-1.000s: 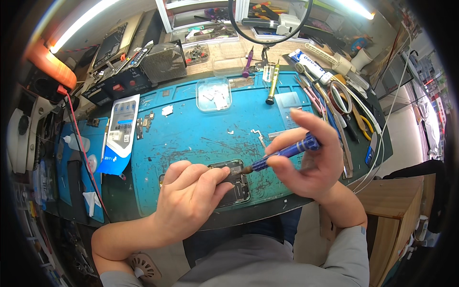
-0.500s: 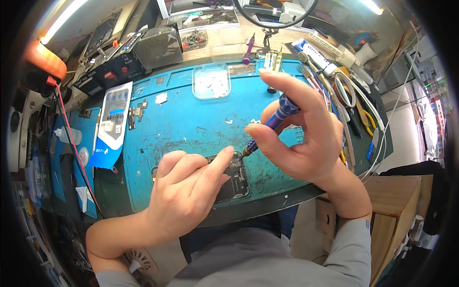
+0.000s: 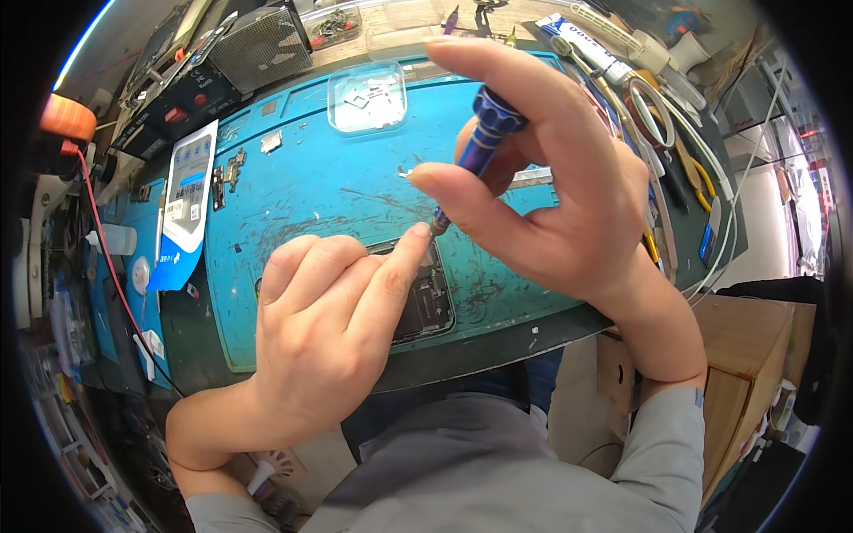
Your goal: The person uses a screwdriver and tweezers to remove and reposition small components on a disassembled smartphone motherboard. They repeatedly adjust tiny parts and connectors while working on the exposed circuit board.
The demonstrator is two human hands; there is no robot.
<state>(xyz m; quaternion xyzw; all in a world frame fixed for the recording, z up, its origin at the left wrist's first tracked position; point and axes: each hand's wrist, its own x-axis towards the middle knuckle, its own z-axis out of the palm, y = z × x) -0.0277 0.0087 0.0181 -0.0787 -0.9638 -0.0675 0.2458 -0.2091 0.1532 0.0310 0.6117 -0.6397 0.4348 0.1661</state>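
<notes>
Head view: the blue screwdriver (image 3: 481, 151) stands steeper than before.

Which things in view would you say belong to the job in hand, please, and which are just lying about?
Seemingly part of the job:
blue screwdriver, in the right hand
opened phone, partly covered by the left hand
blue mat, beneath the phone

Apparently just lying about:
white-and-blue package
white bottle
black box with red switches

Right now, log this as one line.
right hand: holding blue screwdriver, tip down | left hand: index fingertip beside screwdriver's lower end | opened phone: on blue mat
</notes>
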